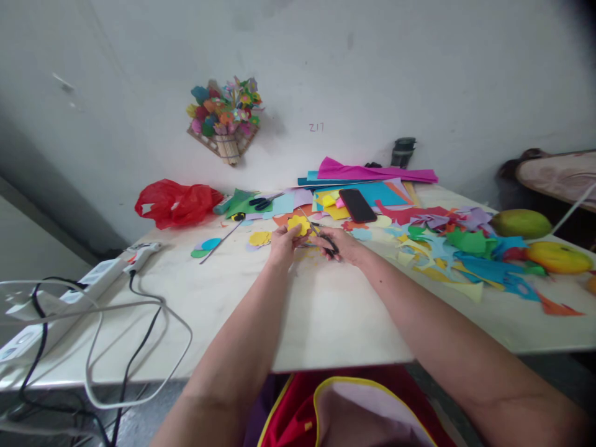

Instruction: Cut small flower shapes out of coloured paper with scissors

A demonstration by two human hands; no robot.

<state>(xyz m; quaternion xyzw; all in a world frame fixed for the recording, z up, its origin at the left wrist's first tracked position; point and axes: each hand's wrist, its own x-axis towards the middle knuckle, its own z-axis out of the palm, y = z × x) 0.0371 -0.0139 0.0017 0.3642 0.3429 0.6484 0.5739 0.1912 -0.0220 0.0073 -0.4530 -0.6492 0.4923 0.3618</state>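
Note:
My left hand (282, 243) pinches a yellow paper flower (299, 226) just above the middle of the table. In my right hand (345, 243) is a pair of scissors with black handles (331, 246); its blades point up and left, close beside the flower's right edge. Whether the blades touch the paper I cannot tell. Left of my left hand lies another yellow flower-shaped paper piece (259, 238). Small paper scraps are scattered under and around both hands.
A phone (357, 205) lies behind my right hand among coloured paper sheets. Cut scraps (470, 245) heap at the right, beside yellow-green fruit (520, 223). A red plastic bag (174, 202), second scissors (261, 202) and a power strip (95, 279) with cables are leftward.

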